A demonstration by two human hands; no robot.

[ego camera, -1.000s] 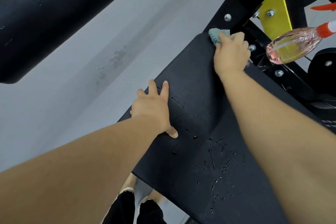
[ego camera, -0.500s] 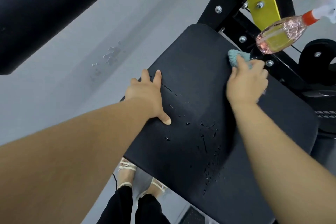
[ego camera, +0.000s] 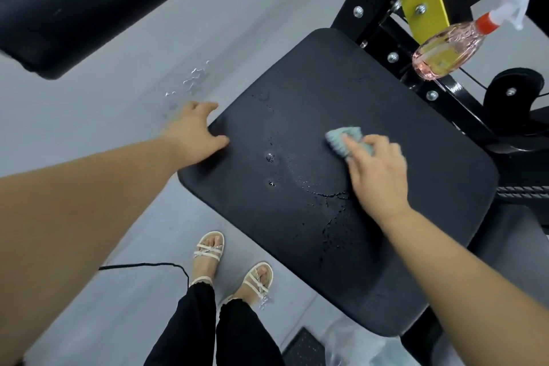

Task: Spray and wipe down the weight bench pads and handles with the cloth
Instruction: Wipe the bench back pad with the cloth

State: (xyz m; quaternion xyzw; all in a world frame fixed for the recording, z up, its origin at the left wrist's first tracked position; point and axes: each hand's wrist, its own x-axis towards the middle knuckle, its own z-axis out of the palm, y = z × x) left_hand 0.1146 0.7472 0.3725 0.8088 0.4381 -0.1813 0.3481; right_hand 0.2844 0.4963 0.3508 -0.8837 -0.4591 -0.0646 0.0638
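Observation:
The black bench pad fills the middle of the view, with spray droplets and a wet streak across it. My right hand presses a crumpled teal cloth onto the pad right of its middle, fingers curled over the cloth. My left hand grips the pad's left edge, thumb on top. A clear spray bottle of pinkish liquid with an orange and white trigger hangs on the frame at the upper right.
The black machine frame with bolts and a yellow plate rises behind the pad. A thick black roller pad crosses the upper left. Spray drops wet the grey floor. My sandalled feet and a thin black cable are below.
My right hand has dragged the cloth from the pad's far corner down toward its middle. My left hand slid from flat on the pad out to its left edge.

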